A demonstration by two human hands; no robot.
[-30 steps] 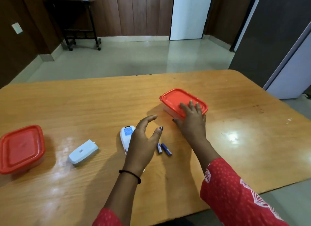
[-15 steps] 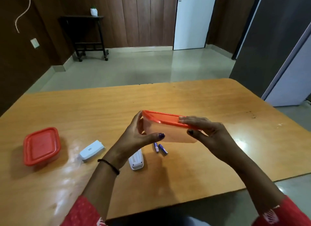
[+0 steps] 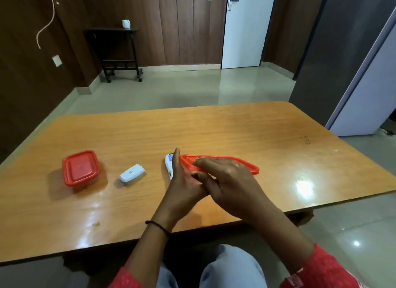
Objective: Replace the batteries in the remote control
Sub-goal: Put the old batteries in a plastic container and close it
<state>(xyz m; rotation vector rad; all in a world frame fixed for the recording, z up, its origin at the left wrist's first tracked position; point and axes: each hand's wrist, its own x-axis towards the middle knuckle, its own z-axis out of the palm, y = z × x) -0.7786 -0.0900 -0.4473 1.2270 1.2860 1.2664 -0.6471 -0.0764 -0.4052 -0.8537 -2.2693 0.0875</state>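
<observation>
A white remote control [image 3: 168, 163] lies on the wooden table [image 3: 214, 129], mostly hidden behind my left hand [image 3: 182, 180]. Its detached white battery cover [image 3: 132, 173] rests to the left. Both hands hold a container with a red lid [image 3: 249, 166] just above the table's middle. My left hand grips its left end, thumb pointing up. My right hand [image 3: 229, 180] lies over the lid with fingertips at the lid's left edge. The container's body and the two small batteries are hidden behind my hands.
A second red-lidded container [image 3: 81, 169] stands shut at the table's left. The near table edge [image 3: 192, 228] runs just below my wrists, with my lap beneath it. A grey cabinet [image 3: 342, 52] stands beyond the table's right side.
My hands grabbed the right container, lifted it off the table and brought it toward me. It now sits lower, with my right hand over the lid. My view has tilted upward.
</observation>
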